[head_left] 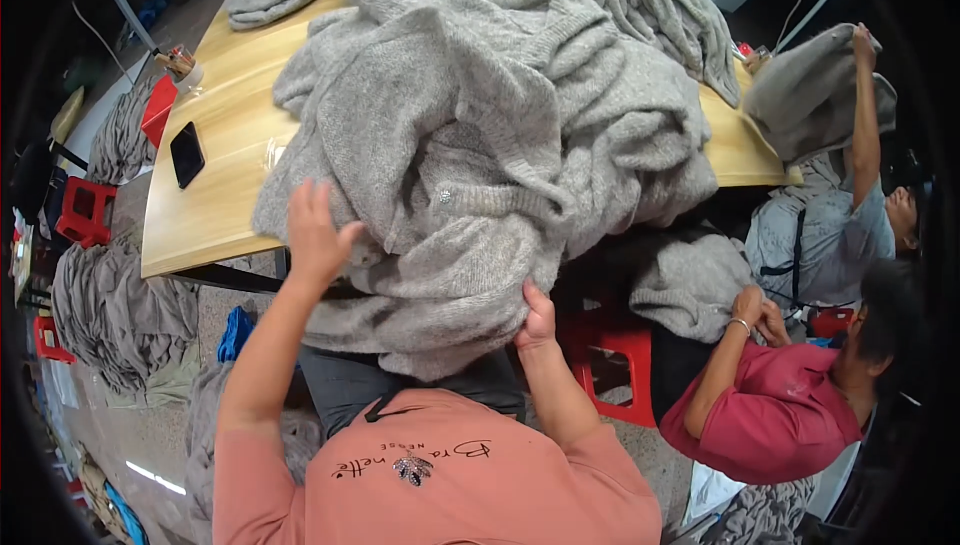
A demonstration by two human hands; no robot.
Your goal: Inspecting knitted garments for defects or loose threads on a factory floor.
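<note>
A grey knit garment (440,290) hangs over the near table edge onto my lap, its folds bunched together. A ribbed band on the grey knit shows a small shiny button (446,197). My right hand (537,317) grips the garment's lower right edge, thumb on top and the other fingers partly hidden behind the cloth. At the garment's left side my left hand (318,235) is raised, its fingers stretched and the thumb apart, with nothing held. Behind the garment a large heap of grey knitwear (640,95) covers the table's middle.
The wooden table (225,190) bears a black phone (187,155) and a cup of tools (184,70). At right, one person holds up grey cloth (815,95); another, in a red shirt (770,405), handles knitwear. Red stools (622,370) and a garment pile (125,315) stand around.
</note>
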